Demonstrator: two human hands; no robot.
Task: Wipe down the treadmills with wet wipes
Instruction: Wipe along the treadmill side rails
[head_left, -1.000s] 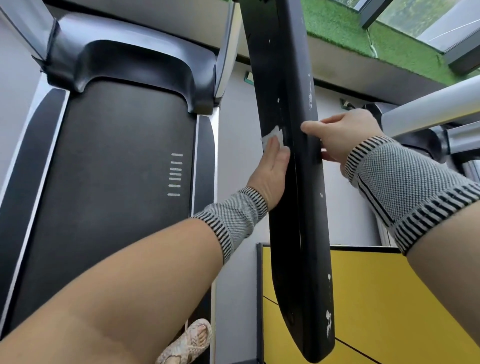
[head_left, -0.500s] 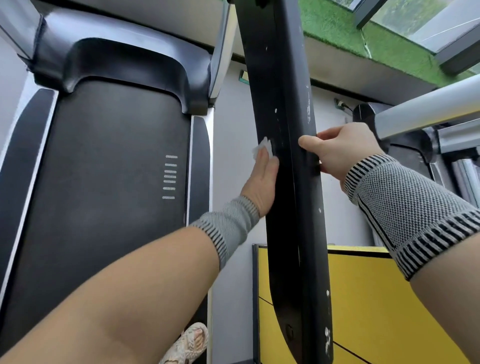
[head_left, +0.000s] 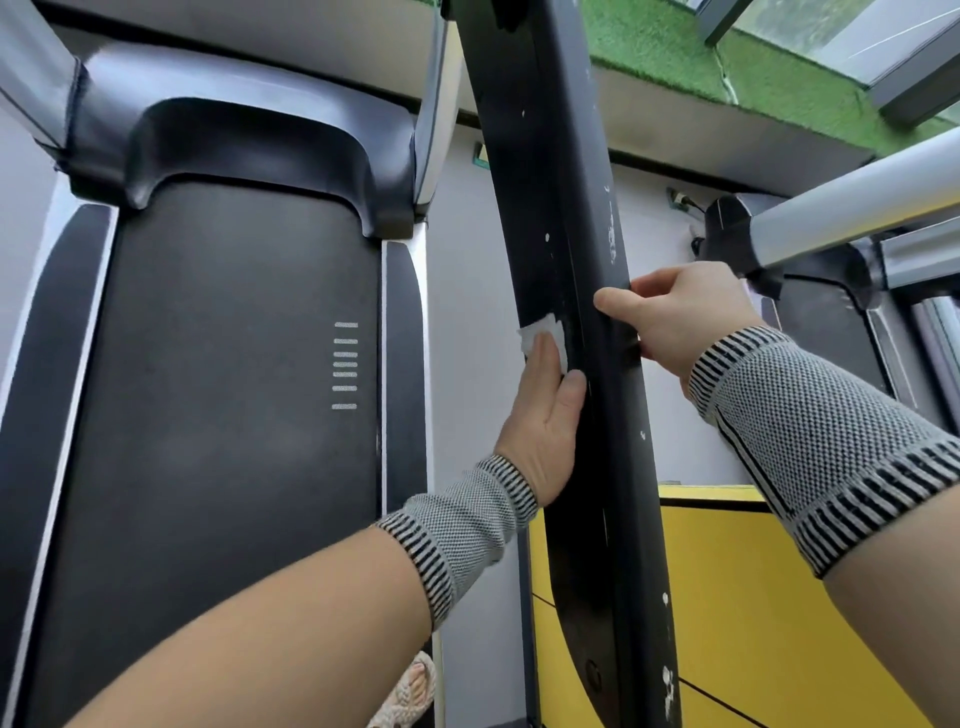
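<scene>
A long black treadmill handrail (head_left: 582, 223) with white scuff marks runs from the top centre down to the lower right. My left hand (head_left: 548, 415) lies flat against its left face, fingers straight, pressing a white wet wipe (head_left: 540, 332) onto it. My right hand (head_left: 670, 317) grips the rail's right edge at about the same height, thumb over the front. The treadmill's black belt (head_left: 218, 415) lies to the left, below the rail.
A dark motor cover (head_left: 249, 135) heads the belt. A silver handrail (head_left: 852, 202) of a second treadmill crosses the right. Yellow floor panel (head_left: 753, 623) lies lower right, green turf (head_left: 675, 52) beyond. A sandalled foot (head_left: 410, 696) shows at the bottom.
My left hand with the wipe has slid a little down the rail's left face. My right hand keeps its grip on the right edge.
</scene>
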